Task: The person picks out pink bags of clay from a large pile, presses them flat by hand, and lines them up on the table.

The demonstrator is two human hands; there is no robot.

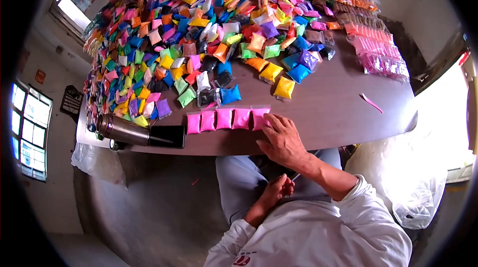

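Note:
Several pink packets (224, 118) lie side by side in a row near the table's front edge. My right hand (285, 141) is over the right end of that row, its fingertips touching the last pink packet (259, 116). Its thumb stands apart from the fingers, below the packet. My left hand (278, 190) rests low over my lap with the fingers curled in. A thin light edge shows beside it, but what the fingers hold, if anything, is too small to tell.
A big heap of mixed coloured packets (199, 23) covers the table's far and left parts. Flat strips of packets (376, 43) are stacked at right. A metal flask (124, 130) and black phone (168, 136) lie front left. A pink strip (371, 103) lies on the table (333, 112).

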